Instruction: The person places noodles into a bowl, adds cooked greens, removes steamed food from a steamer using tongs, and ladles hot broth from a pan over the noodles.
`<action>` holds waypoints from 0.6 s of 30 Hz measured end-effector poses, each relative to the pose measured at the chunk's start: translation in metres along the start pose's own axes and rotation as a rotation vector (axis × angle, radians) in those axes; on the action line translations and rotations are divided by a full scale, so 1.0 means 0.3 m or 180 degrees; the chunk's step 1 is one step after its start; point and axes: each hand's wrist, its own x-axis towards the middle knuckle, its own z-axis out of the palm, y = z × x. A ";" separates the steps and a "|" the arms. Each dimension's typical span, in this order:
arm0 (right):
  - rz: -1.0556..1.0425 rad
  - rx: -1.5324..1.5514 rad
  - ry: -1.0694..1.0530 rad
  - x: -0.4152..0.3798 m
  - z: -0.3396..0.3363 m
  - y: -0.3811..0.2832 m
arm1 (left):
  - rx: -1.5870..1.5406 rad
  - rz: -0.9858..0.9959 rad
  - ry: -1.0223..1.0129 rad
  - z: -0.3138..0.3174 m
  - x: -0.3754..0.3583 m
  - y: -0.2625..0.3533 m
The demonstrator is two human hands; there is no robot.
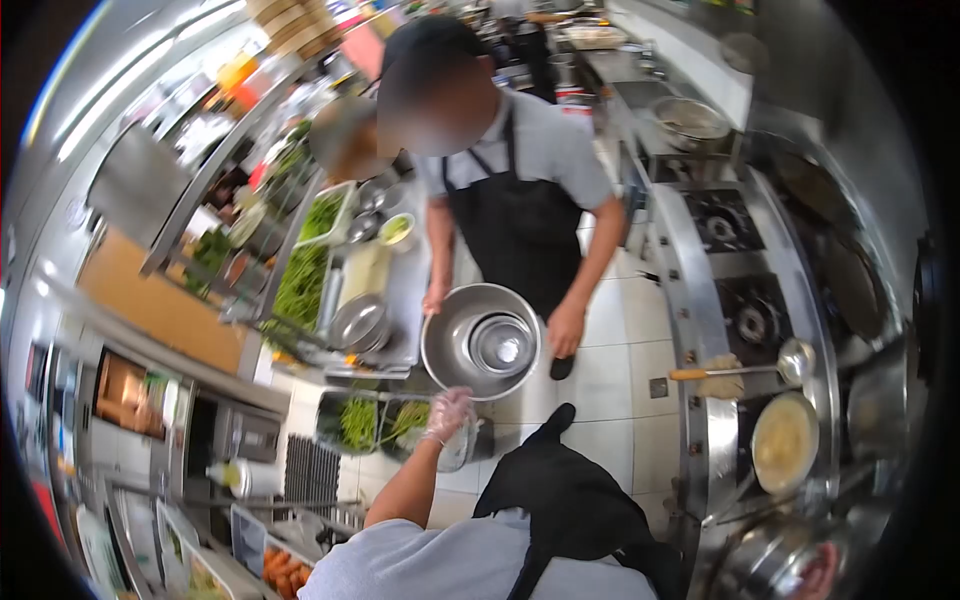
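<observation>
My left hand [450, 412], in a clear plastic glove, is closed at the near rim of a large steel mixing bowl [437, 345]. Smaller round metal bowls [502, 343] sit nested inside it. A co-worker in a black apron stands opposite, one hand [434, 300] on the bowl's left rim. The co-worker's other hand [566, 325] hangs just beyond its right side. At the lower right, beside a shiny metal pot [765, 555], a small skin-toned patch shows that may be my right hand [822, 572]; its fingers cannot be made out.
Bins of cut greens [358, 422] stand below the bowl, left of my legs. A steel prep counter [405, 335] with more greens is beyond them. On the right runs a gas range [700, 300] bearing a ladle [795, 362] and a pan of yellowish food [785, 443].
</observation>
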 end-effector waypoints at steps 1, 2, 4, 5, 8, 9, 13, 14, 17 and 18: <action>0.0494 0.1543 -0.0985 -0.137 0.194 0.181 | -0.0471 0.0186 0.0460 -0.068 -0.023 0.051; 0.2198 0.3455 -0.1487 -0.090 0.370 0.192 | -0.0340 0.0308 0.0931 -0.157 -0.029 0.082; 0.1343 0.2814 -0.1593 0.068 0.466 -0.106 | -0.0813 0.0610 0.1790 -0.332 -0.028 0.136; 0.1127 0.2562 -0.1807 0.143 0.424 -0.239 | -0.1086 0.0757 0.2243 -0.408 -0.040 0.195; 0.1001 0.3119 -0.1878 0.225 0.425 -0.448 | -0.0202 0.0708 0.3530 -0.683 0.013 0.269; 0.0921 0.3364 -0.1925 0.239 0.438 -0.486 | 0.0357 0.1002 0.4005 -0.883 0.145 0.095; 0.1097 0.3469 -0.2243 0.279 0.480 -0.623 | 0.1106 -0.0264 0.4417 -1.072 0.150 0.393; 0.1042 0.3458 -0.2270 0.299 0.490 -0.663 | 0.1236 -0.0145 0.4238 -1.129 0.198 0.372; 0.0821 0.3580 -0.2615 0.344 0.515 -0.791 | 0.2018 -0.0408 0.3779 -1.187 0.250 0.378; 0.0701 0.3530 -0.2607 0.355 0.532 -0.823 | 0.1955 -0.0641 0.3598 -1.183 0.241 0.415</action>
